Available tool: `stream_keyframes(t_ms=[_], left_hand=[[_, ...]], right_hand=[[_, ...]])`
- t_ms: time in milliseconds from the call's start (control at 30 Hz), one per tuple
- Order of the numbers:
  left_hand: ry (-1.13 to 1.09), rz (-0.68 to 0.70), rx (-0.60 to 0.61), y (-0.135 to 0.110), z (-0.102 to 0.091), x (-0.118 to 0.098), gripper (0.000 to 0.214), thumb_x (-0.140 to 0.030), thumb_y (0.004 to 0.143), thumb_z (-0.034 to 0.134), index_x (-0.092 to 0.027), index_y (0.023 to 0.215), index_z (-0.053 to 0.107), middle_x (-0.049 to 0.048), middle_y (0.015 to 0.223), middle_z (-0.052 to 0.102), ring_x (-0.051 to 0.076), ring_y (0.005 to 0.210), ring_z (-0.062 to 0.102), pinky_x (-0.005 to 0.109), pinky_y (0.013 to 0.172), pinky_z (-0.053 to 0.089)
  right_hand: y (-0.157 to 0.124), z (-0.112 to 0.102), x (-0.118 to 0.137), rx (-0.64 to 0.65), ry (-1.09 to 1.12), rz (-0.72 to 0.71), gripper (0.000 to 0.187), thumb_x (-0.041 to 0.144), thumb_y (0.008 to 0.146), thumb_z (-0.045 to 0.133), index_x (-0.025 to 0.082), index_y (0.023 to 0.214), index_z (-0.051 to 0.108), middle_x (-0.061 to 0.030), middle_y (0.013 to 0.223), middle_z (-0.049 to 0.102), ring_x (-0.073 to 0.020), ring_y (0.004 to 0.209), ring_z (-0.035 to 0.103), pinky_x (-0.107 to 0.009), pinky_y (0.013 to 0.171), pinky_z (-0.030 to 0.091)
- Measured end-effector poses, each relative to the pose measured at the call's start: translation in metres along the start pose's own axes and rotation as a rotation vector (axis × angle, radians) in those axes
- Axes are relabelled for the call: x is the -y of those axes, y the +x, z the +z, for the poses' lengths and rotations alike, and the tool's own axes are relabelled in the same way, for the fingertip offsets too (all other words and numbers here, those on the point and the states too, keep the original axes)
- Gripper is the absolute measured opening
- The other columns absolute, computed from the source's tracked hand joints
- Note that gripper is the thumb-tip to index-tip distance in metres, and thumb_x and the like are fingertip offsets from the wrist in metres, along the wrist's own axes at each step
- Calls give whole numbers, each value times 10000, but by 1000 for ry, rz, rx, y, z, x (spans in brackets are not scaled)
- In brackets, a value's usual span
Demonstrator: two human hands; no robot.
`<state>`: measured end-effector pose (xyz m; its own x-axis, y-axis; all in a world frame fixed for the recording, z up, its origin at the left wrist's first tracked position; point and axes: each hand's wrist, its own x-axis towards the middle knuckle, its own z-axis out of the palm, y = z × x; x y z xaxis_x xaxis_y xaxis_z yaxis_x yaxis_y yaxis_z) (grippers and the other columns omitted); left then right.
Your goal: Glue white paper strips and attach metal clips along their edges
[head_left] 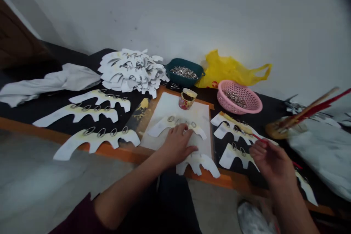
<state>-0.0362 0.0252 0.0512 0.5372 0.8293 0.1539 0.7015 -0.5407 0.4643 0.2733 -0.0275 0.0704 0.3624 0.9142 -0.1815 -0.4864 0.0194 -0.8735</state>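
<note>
My left hand (pixel 178 144) rests over a curved white cut-out piece (pixel 157 127) on the white sheet (pixel 170 106). Its fingers bend down onto the piece among the metal rings, and the thumb stands apart; what lies under the fingertips is hidden. A second white piece (pixel 204 162) lies just below that hand. My right hand (pixel 274 157) is closed around the red handle of a thin brush (pixel 259 138), whose tip looks coated in yellowish glue. That tip is above white pieces with rings (pixel 233 131). A patterned cup (pixel 186 99) with a yellow-smeared rim stands at the sheet's top.
At left lie several ringed white pieces (pixel 97 139), with a tall stack (pixel 131 69) behind. A green basket (pixel 184 72) and a pink basket (pixel 238 97) hold metal parts. A yellow bag (pixel 233 67) lies against the wall. Red and tan sticks (pixel 315 109) poke out at right.
</note>
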Motion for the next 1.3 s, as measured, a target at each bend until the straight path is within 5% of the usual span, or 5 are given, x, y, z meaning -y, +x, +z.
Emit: stream_keyframes(t_ms=[200,367,633,1033,1300], left_hand=[[-48,-83,-232,-84,-28,21,258,-323,887,480,-180,1100,505,101,1139,520,218,1022,551,368,841,493],[-62,83,-183,-140,-2,5,231,-233,864,516,-160,1083,519,116,1126,551,227,1077,533,375,887,504],[-4,159,-228,-130,20,-5,242,-203,827,554,-121,1054,556,155,1184,562,287,1168,482,461,941,481],[134,123,-33,-131,24,-12,587,-397,742,672,-182,1259,498,97,1354,485,350,1217,404,543,971,399],[145,139,-6,-132,30,-10,673,-534,761,602,-243,1340,423,52,1421,416,384,1258,327,578,990,332]], right_hand=[[-36,12,-28,37,-76,115,147,296,644,724,194,703,636,24,573,448,-75,490,414,-213,435,393],[-58,49,-51,168,-291,137,159,345,738,669,188,759,653,-9,601,537,-113,535,486,-236,470,388],[-73,58,-52,290,-509,58,147,331,828,590,191,826,637,-15,657,586,-128,614,530,-261,595,448],[-82,53,-49,323,-771,-25,165,352,841,578,197,844,632,-20,715,619,-149,685,571,-256,671,473],[-85,62,-52,345,-789,-46,162,340,836,580,192,814,643,-22,694,614,-146,656,567,-254,637,468]])
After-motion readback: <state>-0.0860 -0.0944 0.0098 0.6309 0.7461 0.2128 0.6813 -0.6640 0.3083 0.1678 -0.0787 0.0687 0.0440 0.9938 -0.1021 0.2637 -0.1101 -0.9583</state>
